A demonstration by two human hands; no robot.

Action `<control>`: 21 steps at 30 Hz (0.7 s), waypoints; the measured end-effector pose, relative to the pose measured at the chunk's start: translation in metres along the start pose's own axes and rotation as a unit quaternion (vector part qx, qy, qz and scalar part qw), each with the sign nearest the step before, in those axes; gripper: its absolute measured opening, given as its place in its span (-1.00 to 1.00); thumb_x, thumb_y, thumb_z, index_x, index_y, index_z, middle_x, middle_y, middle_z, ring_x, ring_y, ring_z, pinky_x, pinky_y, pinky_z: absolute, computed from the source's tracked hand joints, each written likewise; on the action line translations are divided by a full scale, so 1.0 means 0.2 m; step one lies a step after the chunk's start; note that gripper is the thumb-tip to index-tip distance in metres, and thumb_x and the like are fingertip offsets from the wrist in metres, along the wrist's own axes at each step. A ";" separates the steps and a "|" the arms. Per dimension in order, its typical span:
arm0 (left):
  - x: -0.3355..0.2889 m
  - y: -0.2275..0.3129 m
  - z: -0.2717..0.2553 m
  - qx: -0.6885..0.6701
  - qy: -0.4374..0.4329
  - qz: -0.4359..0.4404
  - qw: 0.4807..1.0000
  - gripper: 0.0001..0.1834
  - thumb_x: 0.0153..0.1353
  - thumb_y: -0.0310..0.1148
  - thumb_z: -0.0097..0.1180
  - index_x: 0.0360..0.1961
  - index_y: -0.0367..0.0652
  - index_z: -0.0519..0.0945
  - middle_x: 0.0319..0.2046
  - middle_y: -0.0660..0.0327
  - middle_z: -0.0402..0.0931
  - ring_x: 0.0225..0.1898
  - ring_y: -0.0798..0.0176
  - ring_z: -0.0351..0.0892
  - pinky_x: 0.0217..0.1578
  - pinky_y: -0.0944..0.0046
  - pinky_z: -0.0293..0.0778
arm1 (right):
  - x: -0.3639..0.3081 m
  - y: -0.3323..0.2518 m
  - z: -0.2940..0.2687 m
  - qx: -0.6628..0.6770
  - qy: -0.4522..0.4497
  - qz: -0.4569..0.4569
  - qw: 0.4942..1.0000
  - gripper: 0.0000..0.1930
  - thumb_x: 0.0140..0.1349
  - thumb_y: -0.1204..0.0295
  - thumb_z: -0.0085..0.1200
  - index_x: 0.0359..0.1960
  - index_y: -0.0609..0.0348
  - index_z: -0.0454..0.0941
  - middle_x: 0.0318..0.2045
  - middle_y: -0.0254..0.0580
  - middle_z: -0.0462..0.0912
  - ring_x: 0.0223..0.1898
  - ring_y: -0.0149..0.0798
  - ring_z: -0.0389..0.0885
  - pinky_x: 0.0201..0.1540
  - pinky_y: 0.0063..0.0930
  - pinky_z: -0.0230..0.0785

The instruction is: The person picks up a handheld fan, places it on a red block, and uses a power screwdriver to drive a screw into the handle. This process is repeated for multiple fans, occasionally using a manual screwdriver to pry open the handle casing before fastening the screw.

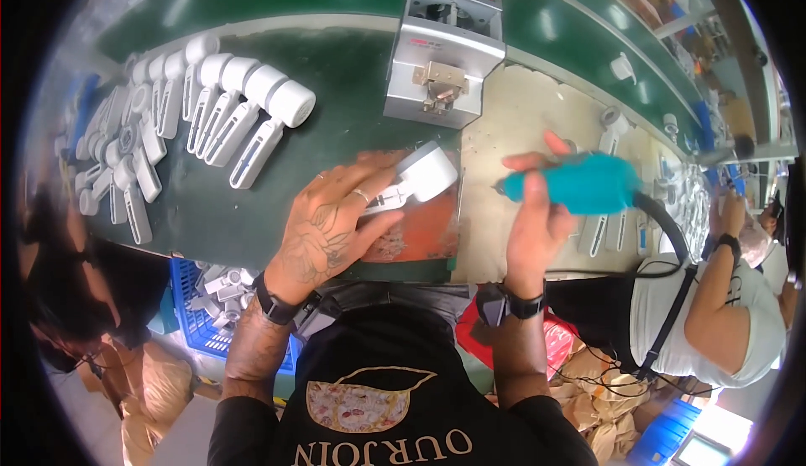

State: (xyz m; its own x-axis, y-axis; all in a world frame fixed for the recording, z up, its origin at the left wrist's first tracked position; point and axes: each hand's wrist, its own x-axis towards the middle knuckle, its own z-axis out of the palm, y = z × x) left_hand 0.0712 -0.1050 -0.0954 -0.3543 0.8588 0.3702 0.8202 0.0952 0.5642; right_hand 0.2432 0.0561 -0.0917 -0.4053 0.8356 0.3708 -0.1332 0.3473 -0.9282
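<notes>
A white plastic unit (pixel 430 172) with a round head and a slotted handle lies under my left hand (pixel 336 214), near the front of the bench. My left fingers close round its handle, and a ring shows on one of them. In my right hand (pixel 537 222) I hold a teal electric screwdriver (pixel 579 184) level above the pale board, its tip pointing left toward the white unit but apart from it. A black cord runs from the tool's right end. Slight motion blur softens the right hand and the tool.
Rows of similar white units (pixel 252 96) cover the bench's left side. A grey metal machine (pixel 445 54) stands at the back. More units (pixel 611 130) lie at right. A blue basket (pixel 186 306) of white parts sits below the front edge. Other people (pixel 714 315) are at both sides.
</notes>
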 end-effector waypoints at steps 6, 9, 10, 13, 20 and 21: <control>0.01 -0.03 0.06 -0.037 -0.007 0.063 0.997 -0.64 0.07 -0.30 0.40 -0.11 -0.18 0.67 -0.20 0.13 0.68 -0.22 0.01 0.64 -0.17 0.10 0.55 | -0.16 -0.07 -0.11 0.002 0.066 -0.010 0.998 -0.54 0.40 0.23 -0.01 0.15 0.38 0.34 -0.35 -0.12 0.51 -0.30 -0.26 0.45 -0.18 -0.39 0.31; 0.08 0.00 0.11 -0.081 -0.004 0.122 0.989 -0.68 0.11 -0.30 0.36 -0.12 -0.18 0.67 -0.24 0.15 0.66 -0.24 0.02 0.62 -0.20 0.08 0.53 | -0.15 -0.11 -0.11 0.060 0.036 -0.041 0.997 -0.56 0.44 0.11 -0.06 0.00 0.34 0.37 -0.42 -0.17 0.44 -0.39 -0.28 0.38 -0.28 -0.35 0.28; 0.11 0.01 0.12 -0.096 -0.027 0.119 0.988 -0.68 0.13 -0.28 0.34 -0.11 -0.18 0.67 -0.26 0.16 0.63 -0.23 0.03 0.60 -0.19 0.08 0.52 | -0.13 -0.14 -0.11 0.106 0.013 -0.049 0.993 -0.56 0.44 0.09 -0.08 -0.05 0.32 0.38 -0.43 -0.19 0.42 -0.42 -0.29 0.36 -0.31 -0.35 0.27; 0.20 -0.02 0.13 -0.075 -0.086 0.124 0.986 -0.66 0.17 -0.25 0.29 -0.06 -0.16 0.64 -0.22 0.16 0.57 -0.16 0.05 0.53 -0.11 0.08 0.49 | -0.03 -0.22 -0.08 0.092 0.002 -0.026 0.995 -0.53 0.45 0.04 -0.06 -0.06 0.32 0.38 -0.49 -0.22 0.41 -0.45 -0.30 0.35 -0.34 -0.34 0.26; 0.21 -0.08 0.23 -0.071 -0.042 0.165 0.983 -0.59 0.13 -0.22 0.34 0.00 -0.13 0.66 -0.19 0.21 0.58 -0.13 0.11 0.53 -0.08 0.12 0.46 | 0.29 -0.19 0.19 0.117 -0.030 -0.058 0.991 -0.62 0.48 0.20 -0.03 -0.01 0.35 0.40 -0.51 -0.25 0.42 -0.46 -0.30 0.40 -0.34 -0.35 0.33; 0.21 -0.09 0.21 -0.084 -0.058 0.148 0.984 -0.56 0.10 -0.20 0.36 0.01 -0.11 0.65 -0.16 0.22 0.59 -0.12 0.12 0.53 -0.06 0.13 0.46 | 0.32 -0.18 0.24 0.114 -0.034 -0.059 0.991 -0.62 0.49 0.20 -0.04 0.00 0.35 0.40 -0.52 -0.25 0.42 -0.47 -0.32 0.40 -0.34 -0.36 0.34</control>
State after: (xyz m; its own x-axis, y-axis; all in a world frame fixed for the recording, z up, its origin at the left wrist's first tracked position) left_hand 0.0618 -0.0495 -0.1215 -0.0491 0.8888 0.4556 0.7908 -0.2440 0.5613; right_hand 0.1792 0.0763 -0.0357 -0.4337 0.7615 0.4816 -0.3803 0.3298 -0.8640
